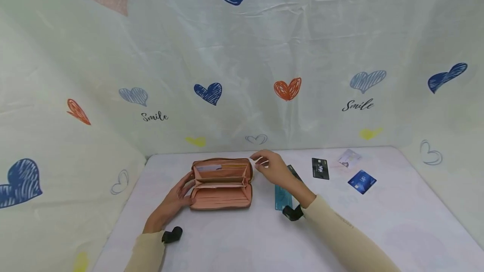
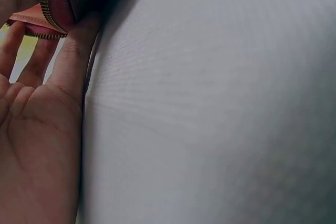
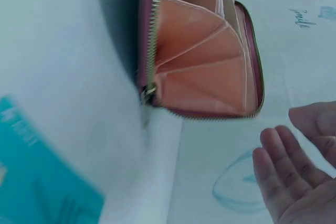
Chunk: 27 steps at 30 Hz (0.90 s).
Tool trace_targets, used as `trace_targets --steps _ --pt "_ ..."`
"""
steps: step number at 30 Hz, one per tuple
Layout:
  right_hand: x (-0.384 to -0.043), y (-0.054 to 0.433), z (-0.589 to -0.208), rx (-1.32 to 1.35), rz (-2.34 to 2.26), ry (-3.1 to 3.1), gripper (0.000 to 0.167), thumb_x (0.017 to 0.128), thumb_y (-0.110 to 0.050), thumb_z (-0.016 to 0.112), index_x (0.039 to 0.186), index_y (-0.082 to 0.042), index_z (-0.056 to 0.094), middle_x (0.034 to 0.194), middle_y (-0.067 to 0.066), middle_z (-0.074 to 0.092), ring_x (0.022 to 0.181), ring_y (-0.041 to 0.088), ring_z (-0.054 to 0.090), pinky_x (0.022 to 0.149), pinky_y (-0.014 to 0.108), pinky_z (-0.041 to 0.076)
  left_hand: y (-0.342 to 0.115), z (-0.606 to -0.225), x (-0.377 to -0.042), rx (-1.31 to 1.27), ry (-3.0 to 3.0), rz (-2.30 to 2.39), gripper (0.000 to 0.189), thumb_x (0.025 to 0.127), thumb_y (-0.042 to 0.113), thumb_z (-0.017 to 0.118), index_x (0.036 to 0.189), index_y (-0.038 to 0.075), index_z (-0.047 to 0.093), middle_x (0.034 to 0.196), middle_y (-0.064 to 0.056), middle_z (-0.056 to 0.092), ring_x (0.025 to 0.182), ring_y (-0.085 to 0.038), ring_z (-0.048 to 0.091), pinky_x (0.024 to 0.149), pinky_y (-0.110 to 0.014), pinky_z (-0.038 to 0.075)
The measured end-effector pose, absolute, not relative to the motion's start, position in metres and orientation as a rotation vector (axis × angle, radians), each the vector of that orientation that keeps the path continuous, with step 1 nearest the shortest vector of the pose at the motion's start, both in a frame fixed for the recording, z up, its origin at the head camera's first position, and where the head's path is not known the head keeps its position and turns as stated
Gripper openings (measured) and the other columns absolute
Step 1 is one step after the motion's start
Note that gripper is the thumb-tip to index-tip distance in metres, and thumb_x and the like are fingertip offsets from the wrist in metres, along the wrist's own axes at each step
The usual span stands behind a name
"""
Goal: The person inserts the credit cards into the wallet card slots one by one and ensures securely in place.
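A pink zip-around wallet (image 1: 221, 194) lies spread on the white table, its pleated compartments showing. A pale card (image 1: 209, 167) pokes out of a slot in its upper part. At the wallet's left edge, my left hand (image 1: 174, 200) grips it; in the left wrist view the zipped rim (image 2: 55, 11) sits between thumb and fingers. My right hand (image 1: 275, 170) hovers by the upper right corner, apart from the wallet. Its fingers (image 3: 283, 169) are loosely bent, with nothing between them in the right wrist view. Beneath the right forearm lies a teal card (image 1: 282, 198), partly covered.
A dark card (image 1: 294, 173) shows partly behind the right wrist. To the right lie a black VIP card (image 1: 320, 168), a pale card with a picture (image 1: 349, 158) and a blue VIP card (image 1: 362, 181). A heart-printed curtain (image 1: 242, 112) rises behind the table.
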State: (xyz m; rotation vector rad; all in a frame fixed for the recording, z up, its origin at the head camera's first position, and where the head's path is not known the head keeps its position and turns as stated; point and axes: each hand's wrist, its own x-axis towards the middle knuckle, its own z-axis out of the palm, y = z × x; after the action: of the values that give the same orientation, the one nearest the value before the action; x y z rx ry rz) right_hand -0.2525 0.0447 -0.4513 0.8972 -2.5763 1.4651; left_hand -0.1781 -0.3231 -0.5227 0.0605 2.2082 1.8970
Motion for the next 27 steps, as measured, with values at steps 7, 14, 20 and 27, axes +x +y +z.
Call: trace_targets --steps 7,14,20,27 --pt "-0.237 0.08 -0.467 0.677 1.518 -2.625 0.026 0.096 0.006 0.068 0.122 0.003 0.07 0.12 0.019 0.072 0.106 0.033 0.072 0.093 0.045 0.06 -0.324 -0.522 -0.177 0.069 2.19 1.913 0.103 0.093 0.0 0.076 0.171 0.009 0.009 0.177 -0.018 0.011 0.162 -0.039 0.012 0.099 -0.01 0.042" --pt "-0.223 0.106 -0.481 0.525 1.556 -2.688 0.026 0.096 0.006 0.068 0.121 0.006 0.07 0.118 0.023 0.072 0.1 0.029 0.073 0.089 0.035 0.06 -0.323 -0.523 -0.179 0.108 2.19 1.925 0.104 0.091 -0.003 0.076 0.171 0.009 0.009 0.177 -0.016 0.009 0.161 -0.039 0.013 0.101 -0.011 0.043" --pt "-0.21 0.121 -0.492 0.37 1.632 -2.754 0.027 0.096 0.006 0.068 0.123 0.007 0.068 0.117 0.021 0.073 0.1 0.028 0.072 0.087 0.032 0.059 -0.322 -0.523 -0.178 0.135 2.18 1.938 0.103 0.092 -0.004 0.074 0.17 0.008 0.009 0.177 -0.017 0.008 0.161 -0.032 0.018 0.101 -0.011 0.043" --pt "-0.2 0.128 -0.498 0.171 1.675 -2.815 0.037 0.093 0.004 0.071 0.129 0.006 0.064 0.12 0.02 0.069 0.106 0.032 0.07 0.09 0.044 0.059 -0.322 -0.523 -0.179 0.086 2.234 1.886 0.103 0.093 0.001 0.076 0.171 0.009 0.009 0.177 -0.017 0.011 0.161 -0.04 0.014 0.099 -0.009 0.041"
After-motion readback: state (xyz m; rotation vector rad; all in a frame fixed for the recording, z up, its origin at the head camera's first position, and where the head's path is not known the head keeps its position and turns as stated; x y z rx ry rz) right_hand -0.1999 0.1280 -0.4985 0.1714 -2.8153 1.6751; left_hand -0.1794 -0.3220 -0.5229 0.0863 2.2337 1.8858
